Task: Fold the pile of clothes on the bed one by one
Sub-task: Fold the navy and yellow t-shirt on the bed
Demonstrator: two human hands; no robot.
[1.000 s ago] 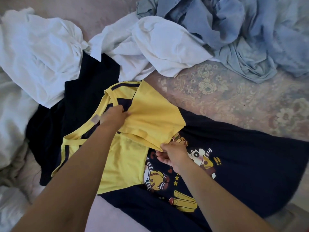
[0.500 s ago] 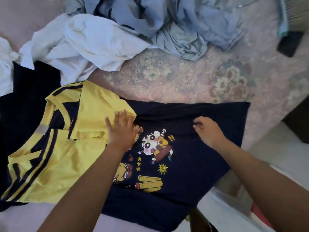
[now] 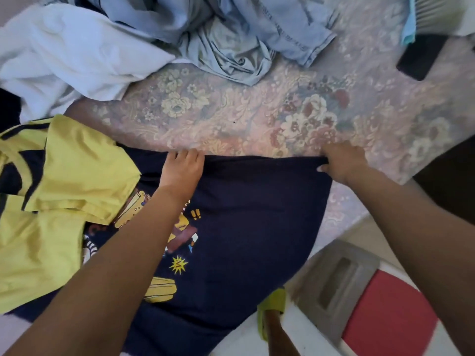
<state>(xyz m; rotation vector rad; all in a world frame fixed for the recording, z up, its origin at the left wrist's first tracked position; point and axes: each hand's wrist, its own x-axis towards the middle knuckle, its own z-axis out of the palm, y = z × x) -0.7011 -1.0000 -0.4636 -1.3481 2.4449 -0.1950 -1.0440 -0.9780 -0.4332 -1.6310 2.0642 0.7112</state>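
Note:
A navy T-shirt [image 3: 257,214] with yellow sleeves and a cartoon print lies flat on the floral bed cover [image 3: 257,111]. Its yellow sleeve [image 3: 77,170] is folded inward on the left. My left hand [image 3: 182,170] grips the shirt's far edge near the middle. My right hand [image 3: 341,160] pinches the same edge at its far right corner. A pile of unfolded clothes sits beyond: white garments [image 3: 64,55] at upper left and light blue garments [image 3: 231,34] at the top.
The bed's corner ends at lower right, where a grey and red stool [image 3: 359,299] stands on the white floor. A foot in a green slipper [image 3: 272,312] shows below the shirt. A dark object [image 3: 421,57] lies at upper right.
Both hands have left the yellow sleeve and moved right to the shirt's far edge. The right hand slid out to the hem corner, and the view shifted right.

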